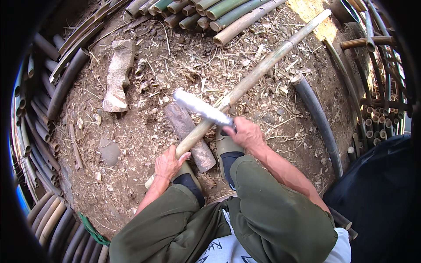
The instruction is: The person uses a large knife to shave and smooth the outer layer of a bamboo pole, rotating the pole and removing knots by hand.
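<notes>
My left hand is wrapped round the near end of a long pale bamboo pole, which slants from between my knees toward the far right. In my right hand is the dark handle of a broad-bladed knife. Its shiny blade, slightly blurred, lies across the pole just beyond my left hand, pointing to the far left. Below the pole sits a short brown log, and the pole crosses over it. A pale notch or chipped spot shows on the pole beside the blade.
A pale, carved-looking wood block lies at the left. Cut bamboo is stacked at the back, along the left side and at the lower left. A dark curved bamboo piece lies to the right. Wood chips cover the dirt ground.
</notes>
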`<state>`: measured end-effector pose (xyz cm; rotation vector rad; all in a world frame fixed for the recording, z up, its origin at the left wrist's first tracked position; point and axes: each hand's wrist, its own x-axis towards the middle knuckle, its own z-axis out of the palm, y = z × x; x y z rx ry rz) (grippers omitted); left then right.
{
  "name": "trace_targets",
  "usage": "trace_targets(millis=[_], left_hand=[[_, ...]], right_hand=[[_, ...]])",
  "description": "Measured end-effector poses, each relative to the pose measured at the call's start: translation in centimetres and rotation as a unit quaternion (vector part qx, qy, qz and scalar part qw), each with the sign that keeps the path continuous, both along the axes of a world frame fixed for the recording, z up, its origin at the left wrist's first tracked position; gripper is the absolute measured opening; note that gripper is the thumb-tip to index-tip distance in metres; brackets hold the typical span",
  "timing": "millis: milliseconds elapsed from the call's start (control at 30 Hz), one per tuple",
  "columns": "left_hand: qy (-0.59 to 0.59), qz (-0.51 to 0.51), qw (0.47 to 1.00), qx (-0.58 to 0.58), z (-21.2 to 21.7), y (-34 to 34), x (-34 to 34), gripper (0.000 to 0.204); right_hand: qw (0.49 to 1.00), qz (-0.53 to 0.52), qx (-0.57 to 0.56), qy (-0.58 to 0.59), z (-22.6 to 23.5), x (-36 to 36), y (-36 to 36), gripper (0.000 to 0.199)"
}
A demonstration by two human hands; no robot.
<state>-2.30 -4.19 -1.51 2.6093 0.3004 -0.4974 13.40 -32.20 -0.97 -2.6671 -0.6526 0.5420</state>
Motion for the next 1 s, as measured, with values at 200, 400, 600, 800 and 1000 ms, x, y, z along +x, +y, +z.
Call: trace_targets(millis=[200,400,600,800,1000], left_hand=[[0.042,0.003,0.999,-0.008,0.5,0.0,0.6,0.055],[0.052,0.003,0.998,-0.018,0.5,0.0,0.4,0.056],[0.086,-0.004,0.995,-0.046,0.9,0.2,1.5,0.056],[0.085,0.003,0.993,-0.077,0.8,0.7,1.0,0.054],[-0.009,-0.007,0.994,-0.11,0.1,0.6,1.0,0.055]], right_hand=[[0.998,0.06,0.002,0.023,1.7,1.0,-0.9,0.053],[0.99,-0.122,-0.028,0.07,1.8,2.5,-0.7,0.053],[0.979,-0.187,-0.035,0.077,1.5,2.3,-0.9,0.051],[1.0,0.016,0.016,-0.02,1.8,-0.1,0.1,0.049],[0.998,0.017,-0.005,0.054,2.1,0.2,1.1,0.043]])
